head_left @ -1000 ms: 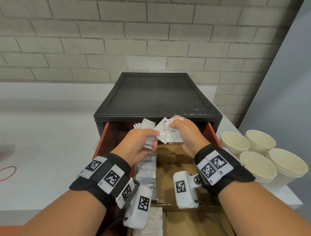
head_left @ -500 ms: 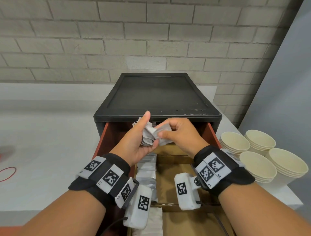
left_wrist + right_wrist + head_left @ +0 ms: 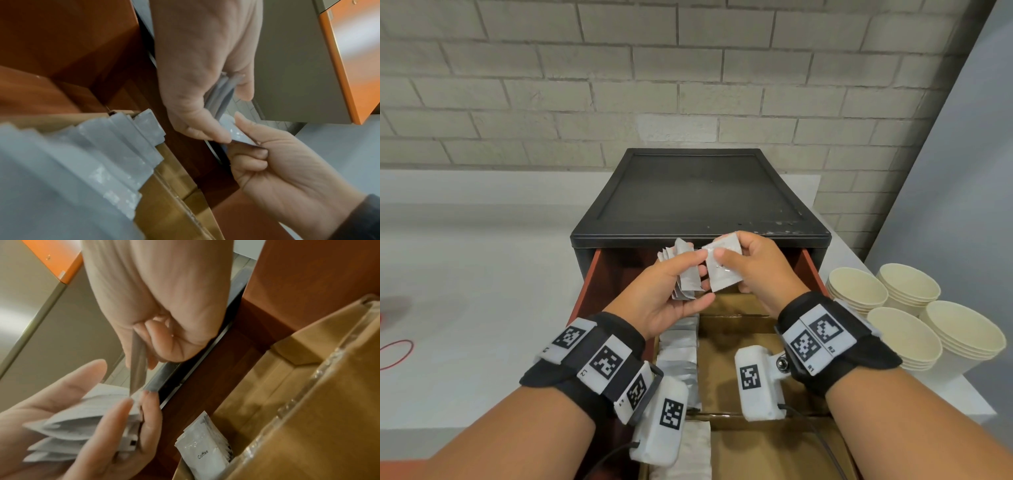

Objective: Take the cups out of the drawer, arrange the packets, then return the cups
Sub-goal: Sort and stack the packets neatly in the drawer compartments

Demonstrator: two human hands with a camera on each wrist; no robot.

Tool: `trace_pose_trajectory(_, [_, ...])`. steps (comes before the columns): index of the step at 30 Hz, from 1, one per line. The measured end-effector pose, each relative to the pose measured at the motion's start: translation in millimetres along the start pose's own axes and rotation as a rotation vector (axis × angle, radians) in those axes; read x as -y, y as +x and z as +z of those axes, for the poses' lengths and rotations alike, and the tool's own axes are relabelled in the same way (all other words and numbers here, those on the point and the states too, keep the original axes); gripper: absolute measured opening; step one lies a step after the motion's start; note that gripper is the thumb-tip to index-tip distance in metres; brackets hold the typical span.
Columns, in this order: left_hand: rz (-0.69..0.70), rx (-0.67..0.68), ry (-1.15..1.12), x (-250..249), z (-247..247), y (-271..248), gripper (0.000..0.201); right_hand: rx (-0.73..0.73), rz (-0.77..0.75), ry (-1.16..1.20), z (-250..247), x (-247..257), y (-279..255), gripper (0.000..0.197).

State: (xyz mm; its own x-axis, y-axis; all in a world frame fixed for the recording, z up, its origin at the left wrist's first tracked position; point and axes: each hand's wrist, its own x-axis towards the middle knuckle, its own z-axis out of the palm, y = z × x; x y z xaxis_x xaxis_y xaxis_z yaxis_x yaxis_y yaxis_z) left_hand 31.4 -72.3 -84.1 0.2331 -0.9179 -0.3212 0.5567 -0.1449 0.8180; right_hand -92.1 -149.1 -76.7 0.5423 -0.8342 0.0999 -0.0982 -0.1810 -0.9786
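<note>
Four stacks of paper cups [image 3: 907, 308] are standing on the counter [image 3: 482, 274] at the right edge of the head view, so you are working the middle step: sorting packets above the open drawer [image 3: 739, 342]. Your left hand [image 3: 671, 294] is cradling a fanned bundle of coffee packets [image 3: 685, 274] at the frame's centre, thumb pressing on top and fingers [image 3: 115, 415] curling under, which is keeping the bundle squared while more are added. Your right hand [image 3: 756, 267] is pinching a single packet [image 3: 722, 270] between thumb and curled fingers, holding it edge-on beside the bundle, seemingly to slip it in with the others. Below your wrists, more packets [image 3: 678, 356] are lying in a row in the drawer's left cardboard compartment; the right wrist view is showing one labelled "Coffee" [image 3: 203, 454] standing upright there. The wider compartment toward the lower right is looking bare, probably being kept for the cups' return.
</note>
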Motion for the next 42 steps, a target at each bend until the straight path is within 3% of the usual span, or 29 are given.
trace_pose_trajectory(4, [-0.004, 0.058, 0.075, 2, 1, -1, 0.043, 0.105, -0.005, -0.04, 5, 2, -5, 0.023])
trace_pose_trajectory(8, [-0.003, 0.108, 0.113, 1, 1, -2, 0.045, 0.346, 0.084, 0.288, 5, 4, -9, 0.039])
trace_pose_trajectory(10, [-0.016, 0.112, 0.081, 1, -1, 0, 0.035, 0.301, 0.081, 0.322, 3, 8, -9, 0.036])
trace_pose_trajectory(15, [-0.016, 0.084, 0.0, 0, -3, 2, 0.021, -0.013, 0.056, 0.118, -2, 5, -1, 0.024])
trace_pose_trajectory(21, [-0.04, 0.171, 0.077, 0, -3, -2, 0.025, 0.134, 0.023, -0.001, 2, 3, -3, 0.014])
trace_pose_trajectory(25, [-0.069, 0.177, 0.086, -1, -1, -6, 0.032, 0.119, -0.019, -0.054, 0, 3, -3, 0.009])
trace_pose_trajectory(31, [-0.058, 0.081, 0.028, -2, -1, 3, 0.062, -0.18, -0.17, 0.158, -9, 1, 2, 0.019])
trace_pose_trajectory(33, [-0.056, 0.085, 0.002, -3, -1, 4, 0.063, -0.106, -0.208, 0.129, -8, 2, 0, 0.023])
trace_pose_trajectory(35, [-0.054, 0.089, -0.023, -3, -1, 3, 0.059, 0.082, -0.212, 0.04, -2, 3, -3, 0.025])
trace_pose_trajectory(37, [-0.042, 0.075, -0.05, -4, -2, 2, 0.037, 0.234, -0.181, -0.034, 4, 2, -6, 0.028])
trace_pose_trajectory(39, [-0.046, 0.055, -0.057, -4, -2, 1, 0.012, 0.263, -0.138, -0.048, 4, 2, -6, 0.029])
trace_pose_trajectory(42, [-0.041, 0.059, -0.078, -3, -3, 3, 0.035, 0.146, -0.023, -0.023, 3, 5, -5, 0.022])
